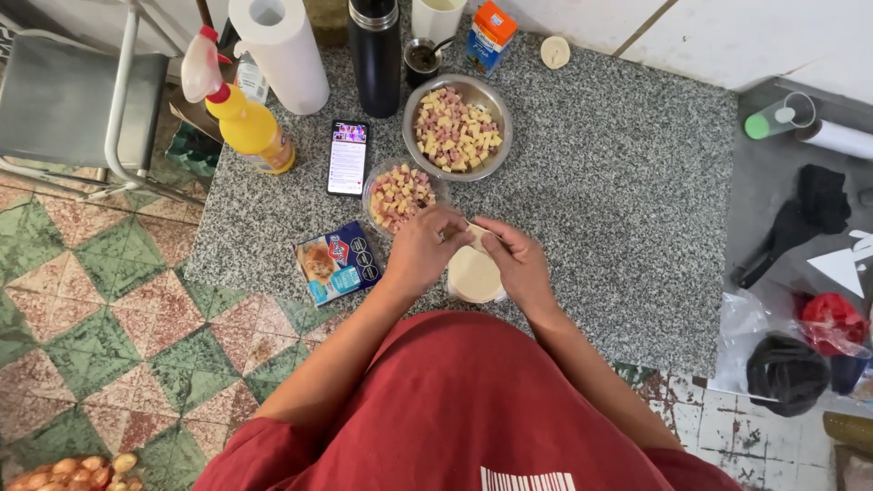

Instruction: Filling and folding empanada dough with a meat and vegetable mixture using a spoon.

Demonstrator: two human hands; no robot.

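While both hands meet at the centre of the frame over the speckled grey granite countertop (618,182), the left hand (420,247) and the right hand (516,259) pinch a small pale folded piece of dough (476,236) between their fingertips, fingers curled and pressed together on it. Directly below that piece, between the wrists, sits a round stack of pale dough discs (473,275), touching the right hand's palm side. Just above the left hand stands a small clear glass bowl of diced pink ham and yellow cheese (397,195), and beyond it, toward the upper centre, a larger round steel bowl of the same diced filling (456,127). Left of the bowls lies a black smartphone with a lit screen (347,157), and a blue printed plastic packet (338,261) lies just left of the left wrist. A yellow spray bottle with a red nozzle (244,118) stands at the upper left
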